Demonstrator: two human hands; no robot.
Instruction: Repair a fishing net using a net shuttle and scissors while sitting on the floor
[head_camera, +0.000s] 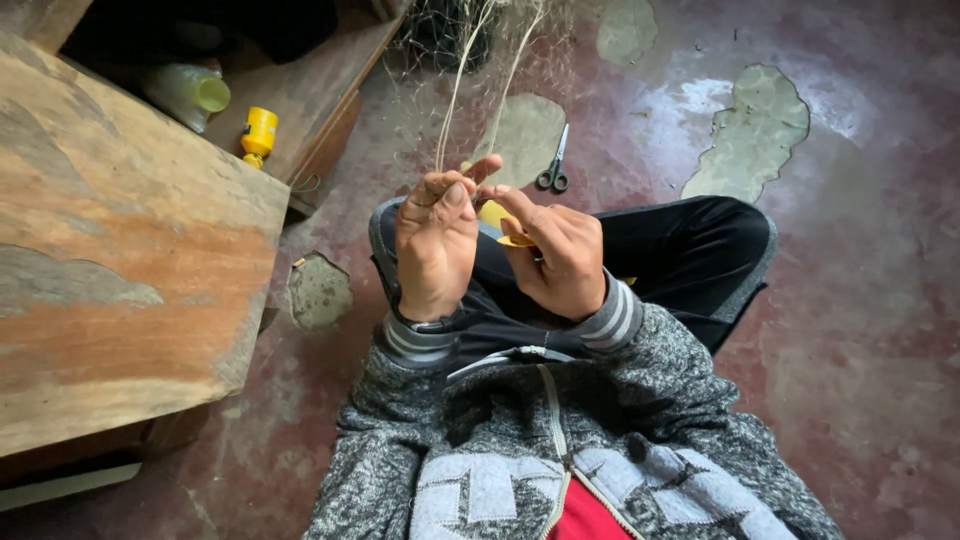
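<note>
Head view, left hand: the left hand (437, 245) is raised at centre, its fingers pinched closed on pale twine (455, 95) that runs up toward 12 o'clock into a fine net (440, 40).
Head view, right hand: the right hand (560, 260), just at 3 o'clock of the left, is closed around a yellow netting needle (505, 228).
Surroundings: scissors (553, 172) lie on the floor at 1 o'clock of the hands; a yellow spool (259, 135) sits at 10 o'clock.
Technique, as judged: the twine is best kept taut under the pinch while the needle is passed, so the knot is seated evenly.
</note>
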